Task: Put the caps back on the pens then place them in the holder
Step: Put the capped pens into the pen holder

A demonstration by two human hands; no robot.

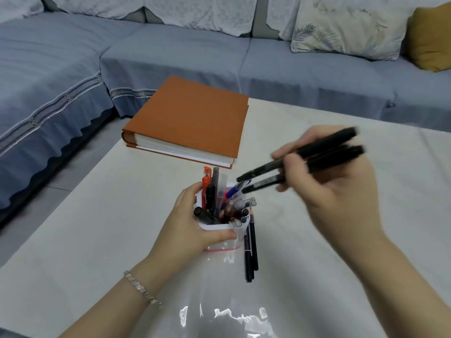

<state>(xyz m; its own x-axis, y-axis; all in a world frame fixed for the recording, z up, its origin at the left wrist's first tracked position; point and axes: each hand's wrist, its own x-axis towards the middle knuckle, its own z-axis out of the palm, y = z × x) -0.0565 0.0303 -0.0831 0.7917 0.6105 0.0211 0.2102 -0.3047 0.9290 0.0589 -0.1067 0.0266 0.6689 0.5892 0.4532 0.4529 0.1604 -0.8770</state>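
A white pen holder [214,226] stands on the table, packed with several pens: red, grey, black, blue and clear ones. My left hand [188,223] grips the holder from its left and front side. My right hand [334,181] holds two capped black pens [300,162] side by side, tilted, their lower ends just above and to the right of the holder's rim. Two or three more black pens [251,254] lie on the table against the holder's right side.
A clear zip bag [227,289] with a red seal lies under and in front of the holder. A thick orange album [190,120] lies at the table's far left corner. A blue sofa with cushions runs behind and to the left.
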